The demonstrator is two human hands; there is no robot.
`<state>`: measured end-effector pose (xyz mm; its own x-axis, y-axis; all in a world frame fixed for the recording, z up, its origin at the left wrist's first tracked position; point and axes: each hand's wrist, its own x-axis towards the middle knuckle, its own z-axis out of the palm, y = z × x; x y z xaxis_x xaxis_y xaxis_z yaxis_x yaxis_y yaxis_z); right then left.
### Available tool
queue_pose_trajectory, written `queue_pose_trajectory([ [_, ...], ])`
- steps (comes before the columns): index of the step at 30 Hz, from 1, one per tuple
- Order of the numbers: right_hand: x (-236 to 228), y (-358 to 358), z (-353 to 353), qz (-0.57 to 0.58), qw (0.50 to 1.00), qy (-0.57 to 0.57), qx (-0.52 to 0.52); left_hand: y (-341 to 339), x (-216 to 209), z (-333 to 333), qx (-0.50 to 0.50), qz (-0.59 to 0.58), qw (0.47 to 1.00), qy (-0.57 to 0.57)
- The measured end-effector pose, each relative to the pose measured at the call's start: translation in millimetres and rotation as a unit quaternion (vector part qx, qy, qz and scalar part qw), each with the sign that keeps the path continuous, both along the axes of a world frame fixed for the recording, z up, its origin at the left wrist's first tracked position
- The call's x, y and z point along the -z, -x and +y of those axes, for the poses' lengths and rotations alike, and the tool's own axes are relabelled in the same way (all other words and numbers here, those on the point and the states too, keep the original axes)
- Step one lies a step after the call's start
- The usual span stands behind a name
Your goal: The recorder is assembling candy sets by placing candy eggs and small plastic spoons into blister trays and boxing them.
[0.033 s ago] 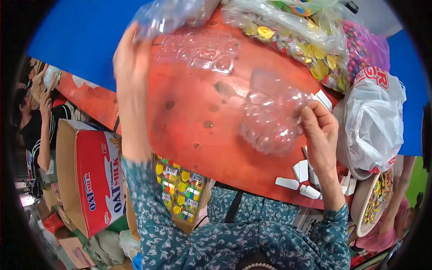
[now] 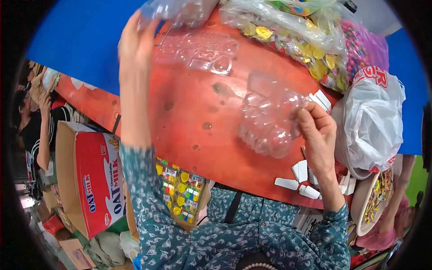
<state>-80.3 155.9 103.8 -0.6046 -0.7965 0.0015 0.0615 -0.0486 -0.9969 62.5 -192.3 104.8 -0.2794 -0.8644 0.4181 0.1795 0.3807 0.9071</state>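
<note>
My right hand (image 2: pixel 317 128) pinches the edge of a clear plastic blister tray (image 2: pixel 270 112), held up above the red tabletop (image 2: pixel 180 121). The tray has rounded, moulded cavities and nothing shows in them. My left hand (image 2: pixel 135 40) reaches to the far left of the table, blurred by motion. Its fingers are at the near edge of a pile of clear plastic trays (image 2: pixel 177 11); whether they grip one is not plain. Another clear tray (image 2: pixel 209 51) lies on the table just right of my left hand.
Bags of gold-wrapped sweets (image 2: pixel 315 54) and pink beads (image 2: pixel 366 47) stand far right. Nearer are a white plastic bag (image 2: pixel 373 117), white card pieces (image 2: pixel 299 171) and a sweets basin (image 2: pixel 378 198). Filled packs (image 2: pixel 182 191) sit in a box below the table edge; a carton (image 2: pixel 90 180) stands left.
My left hand has moved slightly farther away and to the right, at the tray pile. My right hand and its tray have barely shifted.
</note>
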Motion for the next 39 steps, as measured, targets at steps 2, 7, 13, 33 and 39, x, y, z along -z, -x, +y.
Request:
queue_pose_trajectory([
  [2, -1.8, -9.1, -3.5, -0.003, 1.0, 0.001, -0.023, 39.5, 4.5, -53.4, -0.117, -0.112, 0.979, 0.126],
  [7, 3.0, -9.3, -2.3, 0.018, 0.999, -0.044, -0.018, 126.2, 37.4, -115.4, -0.041, -0.06, 0.997, -0.001],
  [13, 3.5, -0.5, 0.9, 0.017, 0.998, -0.043, -0.038, 113.1, 25.9, -124.3, 0.402, 0.119, 0.767, -0.486],
  [33, 15.9, -35.3, -2.7, -0.016, 0.987, 0.079, -0.137, -27.4, 30.7, 245.3, 0.289, -0.162, 0.942, -0.057],
  [39, 16.7, -42.9, -6.6, 0.078, 0.983, 0.101, -0.133, -30.0, 30.1, 245.2, 0.299, -0.114, 0.925, -0.207],
])
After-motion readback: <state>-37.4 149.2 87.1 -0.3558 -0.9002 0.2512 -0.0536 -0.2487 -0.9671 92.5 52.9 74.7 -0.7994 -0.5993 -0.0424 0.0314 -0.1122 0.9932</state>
